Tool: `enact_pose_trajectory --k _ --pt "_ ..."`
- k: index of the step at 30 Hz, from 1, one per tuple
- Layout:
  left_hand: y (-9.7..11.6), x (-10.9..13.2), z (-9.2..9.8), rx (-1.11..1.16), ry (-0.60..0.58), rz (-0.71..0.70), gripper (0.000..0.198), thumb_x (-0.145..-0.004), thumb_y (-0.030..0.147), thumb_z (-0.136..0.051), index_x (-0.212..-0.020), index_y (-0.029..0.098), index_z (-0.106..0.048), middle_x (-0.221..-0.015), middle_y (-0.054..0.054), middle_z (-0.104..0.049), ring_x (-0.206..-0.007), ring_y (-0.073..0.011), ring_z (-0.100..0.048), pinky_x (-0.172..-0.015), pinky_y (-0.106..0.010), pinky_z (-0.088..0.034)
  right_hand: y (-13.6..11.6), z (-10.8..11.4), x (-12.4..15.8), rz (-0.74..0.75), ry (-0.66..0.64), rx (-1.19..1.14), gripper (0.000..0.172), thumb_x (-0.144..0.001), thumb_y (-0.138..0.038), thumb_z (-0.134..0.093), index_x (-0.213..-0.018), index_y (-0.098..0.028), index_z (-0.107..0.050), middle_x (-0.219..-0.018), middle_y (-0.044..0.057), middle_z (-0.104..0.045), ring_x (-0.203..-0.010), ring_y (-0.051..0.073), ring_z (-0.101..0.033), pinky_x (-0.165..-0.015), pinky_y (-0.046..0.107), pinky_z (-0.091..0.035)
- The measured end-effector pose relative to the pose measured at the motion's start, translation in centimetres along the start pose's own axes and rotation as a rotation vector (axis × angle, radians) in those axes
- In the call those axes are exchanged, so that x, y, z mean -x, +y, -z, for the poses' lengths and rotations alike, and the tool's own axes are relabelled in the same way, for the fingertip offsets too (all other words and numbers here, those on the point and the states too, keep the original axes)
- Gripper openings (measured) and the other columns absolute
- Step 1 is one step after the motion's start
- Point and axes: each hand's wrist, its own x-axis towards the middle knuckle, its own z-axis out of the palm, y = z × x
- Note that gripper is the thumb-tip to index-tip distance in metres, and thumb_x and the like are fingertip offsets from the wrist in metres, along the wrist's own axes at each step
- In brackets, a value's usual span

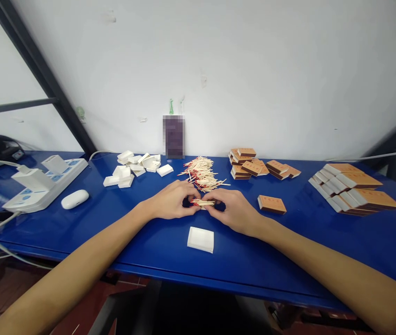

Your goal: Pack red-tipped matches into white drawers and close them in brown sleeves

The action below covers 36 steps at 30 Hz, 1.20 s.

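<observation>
Glossy blue tabletop (142,242) against a scuffed white wall (254,83). The left hand (175,200) and right hand (233,209) grip a matchstick bundle (202,203) between them, just in front of a loose matchstick heap (201,173). Uneven finger pressure could splay the thin wooden sticks (red heads exposed). A shallow, rectangular white tray (201,239) lies nearer the person.

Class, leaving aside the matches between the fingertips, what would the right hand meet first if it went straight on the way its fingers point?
Most likely the left hand, facing the right hand across the small match bundle; depth is hard to judge.
</observation>
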Motion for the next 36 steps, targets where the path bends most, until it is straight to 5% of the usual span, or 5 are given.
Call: enact_pose_trajectory --k 7,16,27,36 --pt "0.6 0.1 0.6 0.0 0.07 -0.053 0.015 -0.084 0.031 -0.06 -0.088 0.018 -0.066 -0.079 0.0 -0.063 -0.076 -0.0149 -0.056 -0.077 -0.031 -0.036 -1.2 0.6 0.2 -0.008 0.049 -0.037 0.012 -0.086 -0.015 -0.059 -0.09 -0.019 -0.07 -0.078 0.001 -0.07 -0.064 0.012 -0.059 -0.061 0.023 -0.045" --pt "3.2 1.2 0.8 0.105 -0.026 -0.172 0.02 -0.072 0.028 -0.067 -0.064 0.018 -0.052 -0.064 0.003 -0.054 -0.065 -0.0122 -0.049 -0.071 -0.03 -0.037 -5.6 1.8 1.3 -0.233 -0.123 -0.244 0.012 -0.079 -0.012 -0.063 -0.082 -0.021 -0.071 -0.07 -0.004 -0.069 -0.06 0.01 -0.057 -0.056 0.021 -0.042" --pt "3.1 1.1 0.4 0.113 -0.103 -0.18 0.023 -0.068 0.029 -0.072 -0.065 0.018 -0.052 -0.063 0.004 -0.055 -0.063 -0.0123 -0.049 -0.068 -0.029 -0.038 -5.8 1.3 1.9 -0.066 -0.163 -0.099 0.009 -0.081 -0.013 -0.063 -0.085 -0.019 -0.069 -0.08 0.001 -0.072 -0.074 0.014 -0.062 -0.069 0.026 -0.043" --pt "2.9 1.0 0.0 0.156 -0.113 -0.172 0.037 -0.071 0.051 -0.075 -0.072 0.019 -0.056 -0.066 0.003 -0.058 -0.062 -0.0128 -0.052 -0.069 -0.029 -0.04 -5.4 1.3 2.1 -0.021 -0.245 0.031 0.01 -0.081 -0.009 -0.064 -0.082 -0.019 -0.066 -0.08 0.0 -0.069 -0.079 0.016 -0.061 -0.078 0.033 -0.037"
